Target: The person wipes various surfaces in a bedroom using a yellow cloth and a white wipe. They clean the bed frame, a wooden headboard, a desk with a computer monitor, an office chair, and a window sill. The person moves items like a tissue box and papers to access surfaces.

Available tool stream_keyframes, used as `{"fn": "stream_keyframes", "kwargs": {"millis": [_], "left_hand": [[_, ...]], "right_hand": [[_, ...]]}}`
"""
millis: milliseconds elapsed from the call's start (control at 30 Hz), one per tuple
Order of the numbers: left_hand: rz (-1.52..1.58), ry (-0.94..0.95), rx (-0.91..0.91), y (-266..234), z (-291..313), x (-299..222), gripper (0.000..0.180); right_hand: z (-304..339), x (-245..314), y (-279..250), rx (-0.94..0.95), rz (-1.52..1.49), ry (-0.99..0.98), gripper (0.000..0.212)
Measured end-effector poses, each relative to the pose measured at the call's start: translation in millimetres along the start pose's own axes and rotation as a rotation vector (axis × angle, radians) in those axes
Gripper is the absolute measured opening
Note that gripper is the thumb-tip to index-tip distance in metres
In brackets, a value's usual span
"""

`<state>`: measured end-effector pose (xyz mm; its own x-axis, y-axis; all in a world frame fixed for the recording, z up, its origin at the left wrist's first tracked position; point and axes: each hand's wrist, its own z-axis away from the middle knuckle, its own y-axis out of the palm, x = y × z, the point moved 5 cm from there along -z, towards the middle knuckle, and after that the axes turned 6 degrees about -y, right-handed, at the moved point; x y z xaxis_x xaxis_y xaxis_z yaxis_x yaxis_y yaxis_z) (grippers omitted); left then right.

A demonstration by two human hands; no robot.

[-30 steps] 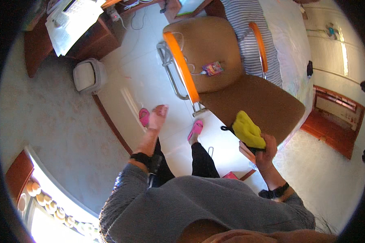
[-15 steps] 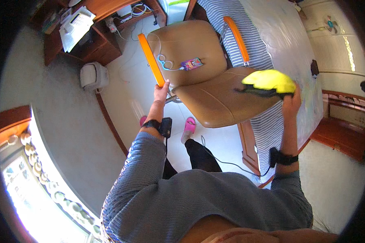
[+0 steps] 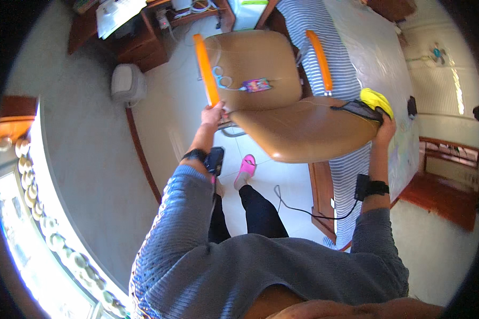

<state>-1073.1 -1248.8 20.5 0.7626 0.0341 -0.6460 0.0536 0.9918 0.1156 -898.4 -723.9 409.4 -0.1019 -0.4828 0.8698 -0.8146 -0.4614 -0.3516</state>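
Observation:
A brown padded chair [image 3: 303,130] with orange armrests stands in front of me. My left hand [image 3: 214,114] is closed round the lower end of its left armrest [image 3: 206,69]. At the right edge of the nearer padded panel, my right hand [image 3: 386,129] grips a yellow and dark grey cloth [image 3: 377,101]. The cloth's dark side lies against the panel, and its yellow part is bunched above my fingers. On the farther panel rests a small colourful flat thing [image 3: 256,85] with a light-blue looped strap [image 3: 221,78].
A bed [image 3: 351,48] with striped bedding lies close along the chair's right side. At the upper left are a wooden desk [image 3: 143,45] with papers and a white bin [image 3: 127,83]. A dark cable [image 3: 324,217] hangs from my right wrist strap. My foot wears a pink slipper [image 3: 247,166].
My right hand has moved slightly down with the cloth, which now shows more of its dark side. My left hand stays on the armrest. The view has shifted a little.

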Motion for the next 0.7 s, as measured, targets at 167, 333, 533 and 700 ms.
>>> {"fn": "stream_keyframes", "kwargs": {"millis": [167, 333, 533, 700], "left_hand": [[0.115, 0.018, -0.043, -76.5, 57.6, -4.0, 0.031], [0.093, 0.07, -0.09, -149.6, 103.2, -12.4, 0.033], [-0.057, -0.074, -0.24, -225.2, 148.3, -21.5, 0.039], [0.005, 0.037, -0.102, -263.0, 226.6, -44.0, 0.041]], "right_hand": [[90.1, 31.7, 18.0, -0.071, 0.017, 0.015, 0.032], [182.6, 78.7, 56.1, -0.059, -0.453, 0.184, 0.027], [260.4, 132.6, 87.4, 0.083, -0.46, 0.291, 0.034], [300.5, 174.1, 108.5, 0.206, -0.502, 0.297, 0.039]]}}
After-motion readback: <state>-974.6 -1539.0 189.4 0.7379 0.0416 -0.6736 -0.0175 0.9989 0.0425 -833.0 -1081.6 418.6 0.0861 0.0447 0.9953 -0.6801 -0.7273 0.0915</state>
